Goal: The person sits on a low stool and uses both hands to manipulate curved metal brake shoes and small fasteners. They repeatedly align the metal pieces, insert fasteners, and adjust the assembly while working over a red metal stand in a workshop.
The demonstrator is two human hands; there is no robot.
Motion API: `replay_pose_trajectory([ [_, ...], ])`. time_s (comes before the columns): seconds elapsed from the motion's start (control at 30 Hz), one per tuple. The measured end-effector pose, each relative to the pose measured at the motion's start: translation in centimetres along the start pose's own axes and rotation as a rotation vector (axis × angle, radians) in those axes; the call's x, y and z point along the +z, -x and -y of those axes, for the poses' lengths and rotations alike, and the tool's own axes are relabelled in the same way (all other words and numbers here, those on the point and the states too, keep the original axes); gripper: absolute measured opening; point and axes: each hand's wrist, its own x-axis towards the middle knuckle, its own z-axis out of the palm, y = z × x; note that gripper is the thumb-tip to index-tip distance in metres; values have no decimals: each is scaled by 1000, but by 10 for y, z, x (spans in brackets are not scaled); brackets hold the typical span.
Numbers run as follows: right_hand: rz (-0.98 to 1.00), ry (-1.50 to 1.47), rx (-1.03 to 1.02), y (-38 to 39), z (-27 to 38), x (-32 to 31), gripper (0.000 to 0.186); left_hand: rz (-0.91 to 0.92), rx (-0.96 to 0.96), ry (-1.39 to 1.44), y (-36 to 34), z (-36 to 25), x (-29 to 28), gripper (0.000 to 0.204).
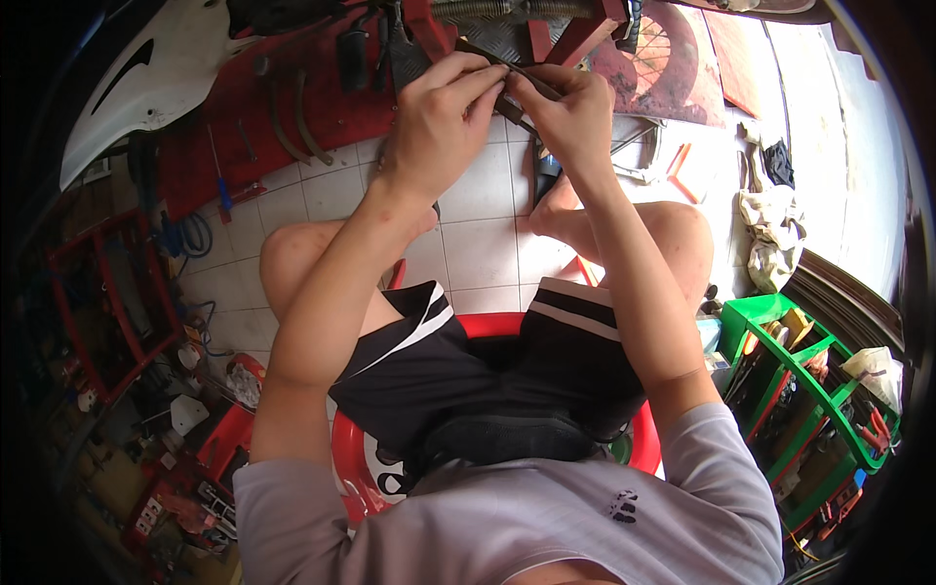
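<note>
Both my hands are raised together at the top middle, in front of a red metal frame (426, 31). My left hand (444, 115) is closed, thumb and fingers pinching a dark thin strip or cable (524, 75). Close beside it, my right hand (570, 115) is closed on the same dark piece, its thumb pressing near the left fingertips. Its exact kind I cannot make out, as the fingers hide much of it. Below the hands a small dark block (508, 109) shows, with a thin dark length running down to the right.
On the red mat (210, 146) lie two curved strips (288, 117) and a blue-handled screwdriver (223, 190). A white panel (146, 73) juts in at upper left. A green tool rack (799, 366) stands right, a red rack (112, 297) left. I sit on a red stool (643, 444).
</note>
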Motion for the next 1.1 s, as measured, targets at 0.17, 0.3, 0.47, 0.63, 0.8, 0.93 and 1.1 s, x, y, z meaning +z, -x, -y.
replay_pose_trajectory([
  [0.17, -51, 29, -43, 0, -1, 2, 25, -59, 71, 30, -2, 9, 5, 17],
  [0.3, -69, 32, -42, -2, -4, 2, 25, -95, -18, 41, -4, 6, 4, 16],
  [0.47, -77, 60, -51, -3, -4, 0, 24, -65, -61, 45, -4, 4, 1, 17],
  [0.63, -63, 52, -16, -2, -3, 1, 24, -119, 10, 95, -6, 9, 7, 16],
  [0.8, -69, 56, -37, -2, -6, 1, 23, -64, 3, 82, -8, 8, 5, 18],
  [0.93, -75, 64, -61, -2, -7, 1, 23, -83, 0, 114, -10, 6, 5, 16],
  [1.1, -12, 55, 1, 0, 1, 1, 24, -24, -123, 153, -4, 10, 4, 14],
])
